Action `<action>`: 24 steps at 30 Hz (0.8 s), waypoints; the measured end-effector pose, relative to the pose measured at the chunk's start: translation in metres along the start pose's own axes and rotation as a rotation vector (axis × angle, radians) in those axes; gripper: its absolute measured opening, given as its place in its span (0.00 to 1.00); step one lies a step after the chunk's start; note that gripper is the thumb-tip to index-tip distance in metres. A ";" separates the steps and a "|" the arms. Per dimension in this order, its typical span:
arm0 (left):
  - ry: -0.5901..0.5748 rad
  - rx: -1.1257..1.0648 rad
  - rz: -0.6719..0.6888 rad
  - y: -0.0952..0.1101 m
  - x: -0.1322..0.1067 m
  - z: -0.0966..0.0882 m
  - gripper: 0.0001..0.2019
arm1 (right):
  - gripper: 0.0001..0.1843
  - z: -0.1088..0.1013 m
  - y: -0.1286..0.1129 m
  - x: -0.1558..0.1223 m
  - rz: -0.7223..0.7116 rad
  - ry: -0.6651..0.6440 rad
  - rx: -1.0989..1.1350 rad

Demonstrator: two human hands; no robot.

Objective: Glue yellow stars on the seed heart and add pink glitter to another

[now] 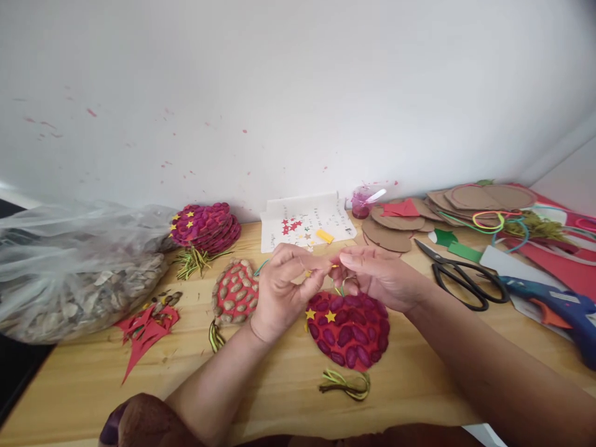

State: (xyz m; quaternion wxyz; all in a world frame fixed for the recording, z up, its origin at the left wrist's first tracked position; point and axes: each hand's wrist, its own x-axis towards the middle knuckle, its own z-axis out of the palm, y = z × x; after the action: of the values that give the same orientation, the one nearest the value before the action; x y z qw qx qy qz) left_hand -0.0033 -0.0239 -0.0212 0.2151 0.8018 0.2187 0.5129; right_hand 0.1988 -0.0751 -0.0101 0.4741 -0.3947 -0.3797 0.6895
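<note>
My left hand (291, 282) and my right hand (384, 273) meet above the table with fingertips pinched close together. A small yellow piece (334, 267) shows at the fingertips of my right hand; its shape is too small to make out. What my left fingers pinch is mostly hidden. Just below lies a heart-like shape covered in purple-dyed shells (349, 332) on red backing, with yellow stars (330, 316) at its upper left. A yellow-green and brown yarn tassel (345, 383) rests in front of it. Left of my left hand is a red piece with tan shells (235, 292).
On the left sit a plastic bag of shells (88, 292), red scraps (149, 332) and stacked purple pieces (205, 226). Behind my hands lies a white sheet with stars (302, 217). Rightward are a purple jar (361, 203), cardboard shapes (386, 233), scissors (465, 276) and a blue glue gun (559, 304).
</note>
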 end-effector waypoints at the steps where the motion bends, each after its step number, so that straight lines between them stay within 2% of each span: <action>1: -0.012 0.079 0.125 -0.001 -0.001 -0.003 0.04 | 0.17 0.000 0.000 -0.001 0.012 -0.021 0.019; 4: -0.053 0.237 0.371 -0.003 -0.003 -0.010 0.09 | 0.16 0.004 0.000 -0.003 0.046 -0.024 0.038; 10: -0.142 0.330 0.530 -0.002 -0.008 -0.019 0.14 | 0.15 0.010 -0.007 -0.008 0.045 -0.072 0.006; 14: -0.130 0.319 0.518 0.002 -0.006 -0.019 0.14 | 0.14 0.007 -0.012 -0.012 0.034 -0.065 -0.075; 19: -0.049 0.233 0.424 0.004 -0.003 -0.014 0.12 | 0.10 0.003 -0.017 -0.015 -0.125 0.005 -0.293; 24: -0.073 0.184 0.377 0.004 -0.003 -0.010 0.11 | 0.13 0.004 -0.024 -0.017 -0.154 0.021 -0.434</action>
State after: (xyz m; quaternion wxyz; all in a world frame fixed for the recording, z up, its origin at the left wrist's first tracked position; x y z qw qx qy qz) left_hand -0.0133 -0.0273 -0.0173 0.0488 0.8627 0.1029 0.4926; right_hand 0.2075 -0.0858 0.0162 0.4331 -0.4643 -0.5431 0.5494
